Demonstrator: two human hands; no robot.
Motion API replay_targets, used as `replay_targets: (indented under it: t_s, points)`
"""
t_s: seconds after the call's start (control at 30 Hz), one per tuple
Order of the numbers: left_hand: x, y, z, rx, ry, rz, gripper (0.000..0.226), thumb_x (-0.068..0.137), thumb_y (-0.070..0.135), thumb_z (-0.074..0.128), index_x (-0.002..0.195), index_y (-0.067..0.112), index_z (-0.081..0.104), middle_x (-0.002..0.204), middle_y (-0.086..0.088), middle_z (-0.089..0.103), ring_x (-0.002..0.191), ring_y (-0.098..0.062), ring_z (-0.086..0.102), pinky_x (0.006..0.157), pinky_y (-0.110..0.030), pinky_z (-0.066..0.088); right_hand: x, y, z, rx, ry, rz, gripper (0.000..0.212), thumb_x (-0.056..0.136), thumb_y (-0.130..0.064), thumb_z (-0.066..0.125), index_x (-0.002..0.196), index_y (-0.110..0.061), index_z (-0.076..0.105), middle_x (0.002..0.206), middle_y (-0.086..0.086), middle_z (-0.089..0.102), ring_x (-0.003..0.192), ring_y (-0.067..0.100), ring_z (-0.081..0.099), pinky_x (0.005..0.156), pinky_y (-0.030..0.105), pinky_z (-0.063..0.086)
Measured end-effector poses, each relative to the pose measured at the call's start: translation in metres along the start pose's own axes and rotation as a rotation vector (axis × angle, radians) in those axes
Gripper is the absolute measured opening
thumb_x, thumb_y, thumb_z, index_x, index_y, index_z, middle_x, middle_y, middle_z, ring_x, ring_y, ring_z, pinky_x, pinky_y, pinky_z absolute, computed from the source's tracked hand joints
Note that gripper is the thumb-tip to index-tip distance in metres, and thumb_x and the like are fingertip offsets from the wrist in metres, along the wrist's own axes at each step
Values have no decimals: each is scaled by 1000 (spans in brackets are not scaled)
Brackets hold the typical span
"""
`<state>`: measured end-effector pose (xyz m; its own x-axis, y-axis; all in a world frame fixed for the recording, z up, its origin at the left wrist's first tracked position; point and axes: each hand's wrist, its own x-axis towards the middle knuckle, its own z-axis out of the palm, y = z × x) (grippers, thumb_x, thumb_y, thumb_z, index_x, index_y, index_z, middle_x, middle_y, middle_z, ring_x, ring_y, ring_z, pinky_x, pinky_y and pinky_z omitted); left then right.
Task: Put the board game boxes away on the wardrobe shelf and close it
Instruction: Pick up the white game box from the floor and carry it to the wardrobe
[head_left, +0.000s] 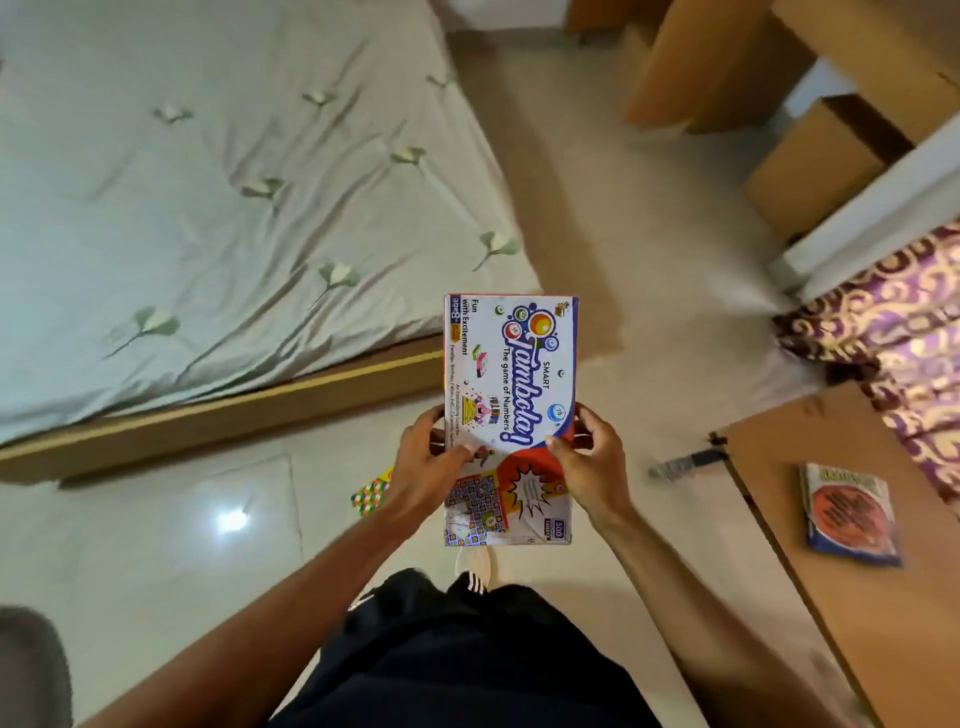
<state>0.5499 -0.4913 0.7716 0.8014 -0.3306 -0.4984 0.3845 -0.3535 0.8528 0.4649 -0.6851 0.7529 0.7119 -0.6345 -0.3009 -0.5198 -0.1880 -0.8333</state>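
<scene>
Dark shorts (467, 665) with white side stripes fill the lower frame; both bare forearms reach forward from them.

Item 1: board game box (511, 374), flat, held in the air over the floor, long axis pointing away from the person. Print, reading sideways along the length: "SMART", "Tambola!", "The game of Numbers", "Fun with Excitement", "age 8+". White face with numbered balls, red and blue corner, a starburst and a chequered panel at the near end.

Left hand (431, 460): grips the box's left long edge, thumb on the printed face.

Right hand (589, 460): grips the right long edge, thumb likewise on top.

Item 2: second box (849, 506), lying on the wooden table (883, 623) at right, near its far end. Orange disc, blue border; lettering too blurred to read.

Item 3: multicoloured card (371, 491) on the floor, partly hidden by the left wrist.

Surroundings: bed (208, 208) with pale flowered sheet at left, wooden frame edge near the box; patterned purple curtain (893, 332) at right. Glossy tiled floor (171, 525) runs between bed and table, then onward beside the bed toward wooden furniture (727, 62).
</scene>
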Motion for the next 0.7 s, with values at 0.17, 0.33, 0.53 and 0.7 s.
replay_targets:
  t_s: [0.17,0.33,0.53,0.7]
  points:
    - [35,27,12,82,-147,31,55,80,15,67,132,25,53,116,-14,59,92,-18,66,54,-13,52,1,-13,-14,64,166,50,27,79,-15,69,101,-31,66,96,-5,72,86,14,66,72,32,58]
    - [64,61,36,146,-224,67,47,81,9,67,126,20,58,107,-10,63,85,-18,67,51,-11,49,19,-23,-34,109,248,106,30,81,-12,69,92,-39,63,88,-16,70,82,11,65,71,32,57]
    - [121,102,93,189,-270,83,38,83,3,65,115,24,61,91,1,71,83,-14,69,59,-20,52,86,-14,-70,132,306,147,30,82,-17,69,108,-32,65,95,-7,70,84,14,67,67,31,59]
    - [186,153,170,196,-267,91,37,85,2,64,111,28,57,83,9,70,63,7,67,49,-9,48,178,-3,-126,172,296,172,30,85,-19,69,113,-26,64,102,2,67,86,17,68,53,21,55]
